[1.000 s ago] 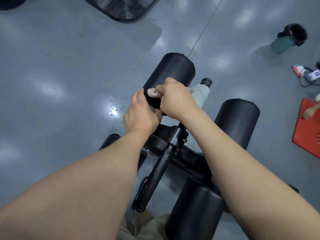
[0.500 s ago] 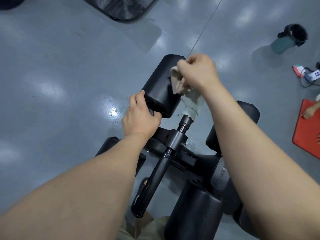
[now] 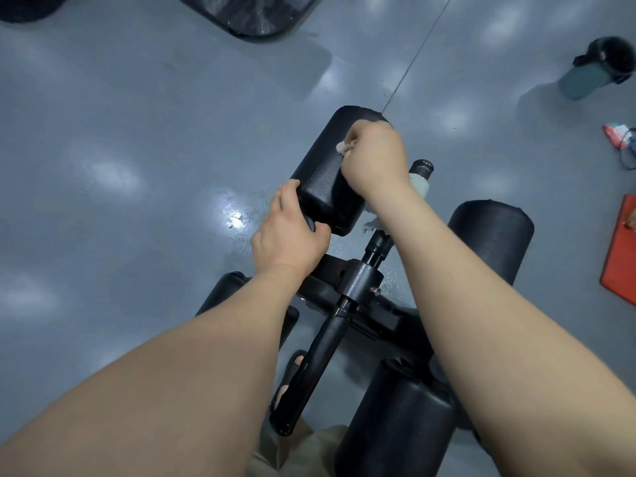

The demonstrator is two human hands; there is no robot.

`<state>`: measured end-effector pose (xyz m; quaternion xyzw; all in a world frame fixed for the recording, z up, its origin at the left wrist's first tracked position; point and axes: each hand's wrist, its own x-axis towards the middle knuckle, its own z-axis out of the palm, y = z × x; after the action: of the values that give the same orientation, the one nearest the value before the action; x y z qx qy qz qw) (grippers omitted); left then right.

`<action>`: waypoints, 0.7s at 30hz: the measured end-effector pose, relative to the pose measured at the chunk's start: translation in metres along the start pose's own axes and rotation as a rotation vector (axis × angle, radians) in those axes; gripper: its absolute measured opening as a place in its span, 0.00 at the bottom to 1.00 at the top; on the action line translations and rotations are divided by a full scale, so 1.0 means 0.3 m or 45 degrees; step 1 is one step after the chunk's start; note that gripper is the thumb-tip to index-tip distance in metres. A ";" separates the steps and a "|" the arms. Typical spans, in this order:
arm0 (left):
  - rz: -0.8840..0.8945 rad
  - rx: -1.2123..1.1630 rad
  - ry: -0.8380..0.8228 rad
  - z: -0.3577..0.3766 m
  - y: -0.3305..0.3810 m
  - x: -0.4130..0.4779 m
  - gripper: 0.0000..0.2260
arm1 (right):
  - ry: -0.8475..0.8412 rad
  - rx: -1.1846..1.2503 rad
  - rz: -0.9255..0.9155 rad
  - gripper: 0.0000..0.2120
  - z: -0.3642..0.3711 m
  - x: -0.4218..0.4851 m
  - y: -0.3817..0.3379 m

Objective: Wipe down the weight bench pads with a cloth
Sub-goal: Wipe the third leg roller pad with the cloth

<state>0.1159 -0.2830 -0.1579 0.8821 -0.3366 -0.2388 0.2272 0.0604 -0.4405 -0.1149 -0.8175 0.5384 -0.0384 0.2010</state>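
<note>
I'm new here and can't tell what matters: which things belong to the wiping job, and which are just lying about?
Part of the job:
cloth, pinched in the right hand
black roller pad under it, held at its near end by the left hand
other roller pad, to the right

Just lying about, on the floor:
teal bottle
red mat
small packet

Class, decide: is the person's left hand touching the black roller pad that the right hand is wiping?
Touching. The head view shows the left hand gripping the near end of the roller pad, fingers and thumb wrapped against it.
</note>
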 end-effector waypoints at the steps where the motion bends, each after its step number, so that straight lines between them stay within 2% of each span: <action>1: -0.001 0.000 0.003 0.002 0.000 -0.001 0.31 | -0.006 -0.005 -0.029 0.11 0.006 -0.020 -0.006; 5: -0.024 -0.014 0.002 0.008 -0.003 0.002 0.33 | -0.036 0.001 -0.118 0.10 0.038 -0.094 -0.028; 11: -0.046 0.087 -0.061 0.017 -0.007 0.013 0.41 | -0.079 0.104 -0.171 0.12 0.068 -0.164 -0.034; 16: -0.046 0.042 -0.069 0.009 -0.007 0.011 0.40 | -0.224 0.255 -0.148 0.08 0.010 -0.162 -0.039; 21: 0.029 -0.010 -0.009 0.006 -0.008 -0.001 0.33 | 0.051 0.400 0.109 0.08 -0.078 0.069 0.018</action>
<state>0.1159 -0.2817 -0.1604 0.8764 -0.3464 -0.2407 0.2322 0.0579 -0.4676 -0.0986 -0.7513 0.5641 -0.1298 0.3169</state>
